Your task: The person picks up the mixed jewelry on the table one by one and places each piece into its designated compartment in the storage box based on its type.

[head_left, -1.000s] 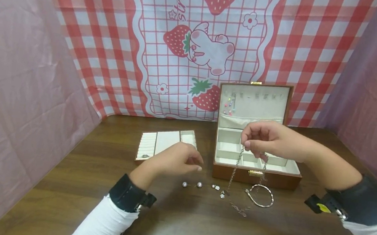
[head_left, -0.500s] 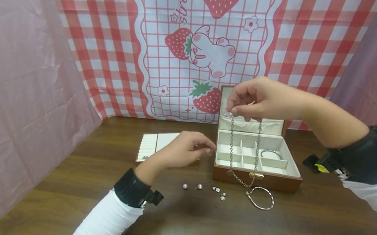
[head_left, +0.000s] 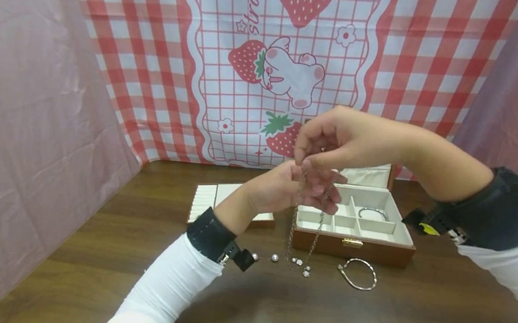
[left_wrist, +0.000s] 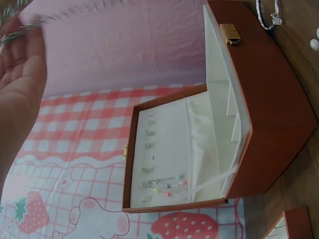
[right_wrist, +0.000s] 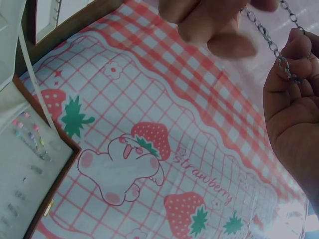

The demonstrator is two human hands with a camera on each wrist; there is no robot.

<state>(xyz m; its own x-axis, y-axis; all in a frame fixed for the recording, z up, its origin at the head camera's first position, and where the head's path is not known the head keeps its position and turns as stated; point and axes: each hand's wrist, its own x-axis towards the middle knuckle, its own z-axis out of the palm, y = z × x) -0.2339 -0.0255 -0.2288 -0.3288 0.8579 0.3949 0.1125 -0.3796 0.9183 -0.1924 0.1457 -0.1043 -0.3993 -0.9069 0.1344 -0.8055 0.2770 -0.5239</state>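
A silver chain necklace (head_left: 315, 238) hangs in a loop from my right hand (head_left: 344, 139), which pinches it between thumb and fingers above the jewelry box (head_left: 354, 250). Just below, my left hand (head_left: 275, 189) reaches in with its fingers extended beside the hanging strands. In the left wrist view the chain (left_wrist: 22, 34) crosses in front of the left fingers; whether they touch is unclear. The right wrist view has the chain (right_wrist: 264, 36) running from the right hand (right_wrist: 294, 99) toward the left hand (right_wrist: 199, 22). The lower end dangles over small earrings (head_left: 306, 273).
The brown box stands with its lid up, a beaded piece (left_wrist: 167, 191) hanging inside the lid and a silver bangle (head_left: 372, 210) in a compartment. A tray (head_left: 205, 198) sits left of it. A bracelet (head_left: 374, 281) and pearl earrings (head_left: 274, 257) lie in front.
My right hand has lifted the necklace off the table, then carried it left. The left hand has risen and moved right to the chain, its fingers spreading out.
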